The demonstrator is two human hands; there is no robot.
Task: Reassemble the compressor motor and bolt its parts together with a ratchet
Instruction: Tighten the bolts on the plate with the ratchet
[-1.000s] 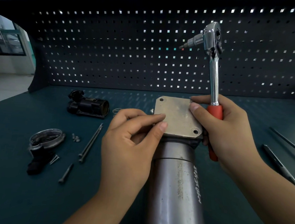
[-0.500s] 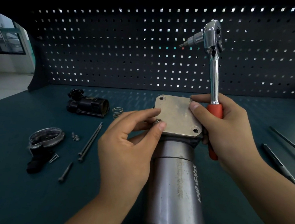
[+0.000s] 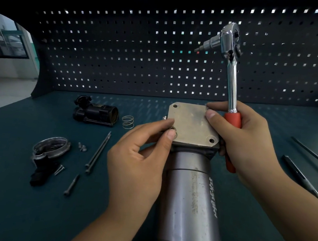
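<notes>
The left hand (image 3: 140,157) is pinching a small silver fastener (image 3: 172,131) between thumb and forefinger, setting it at the near-left corner hole of the square, dull-grey metal plate (image 3: 192,124). Whether it is a bolt head or a washer, I cannot tell. The right hand (image 3: 245,142) is wrapping its fingers round the red rubber handle of the long chrome ratchet (image 3: 231,83). Its thumb and forefinger tips are pressing on the plate's far-right corner, steadying it by the look of things. The plate is sitting on the far end of the big brushed-steel cylindrical motor body (image 3: 191,193). That body is lying on the dark teal bench mat (image 3: 6,202) with its long axis running near to far, right down the middle. Two other corner holes, far-left and near-right, are showing bare.

Now the relation that counts: the ratchet is standing almost upright, its glossy head and bit pointing left, high above the plate and well apart from it. The fastener is lying down and to the left of that grip, across the plate, so by my reading the tool would need tipping over and down. The left hand is the nearer one to that hole.

Off to the left, two long thin steel bolts (image 3: 99,151), a wire coil spring (image 3: 127,122), a black plastic housing (image 3: 95,113) and a round ribbed metal end cap (image 3: 52,146) are lying on the mat. A dark perforated pegboard (image 3: 121,56) is closing off the far side.
</notes>
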